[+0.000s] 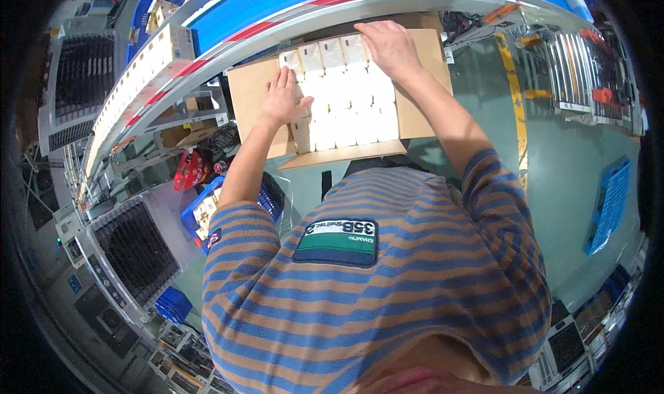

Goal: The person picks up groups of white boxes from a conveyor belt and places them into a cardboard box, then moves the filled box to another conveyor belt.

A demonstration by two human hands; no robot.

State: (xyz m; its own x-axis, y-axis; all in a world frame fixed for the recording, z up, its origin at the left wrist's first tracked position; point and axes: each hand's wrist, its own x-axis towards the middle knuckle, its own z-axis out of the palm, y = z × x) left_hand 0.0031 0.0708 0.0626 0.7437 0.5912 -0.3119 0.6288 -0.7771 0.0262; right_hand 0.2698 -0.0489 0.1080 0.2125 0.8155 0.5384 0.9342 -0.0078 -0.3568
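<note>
Open cardboard carton (252, 97), 12 o'clock, filled with rows of white packs (346, 110). Left hand (283, 98) flat, open, on packs at carton's 9 o'clock side; right hand (391, 47) spread open, pressing far row at 1 o'clock. Step judged: levelling packs; flaps unclosed.

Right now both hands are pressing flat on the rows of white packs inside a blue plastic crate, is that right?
Not quite. The head view shows the left hand and right hand lying flat on the white packs, but the packs sit in an open brown cardboard box, not a blue plastic crate.
</note>
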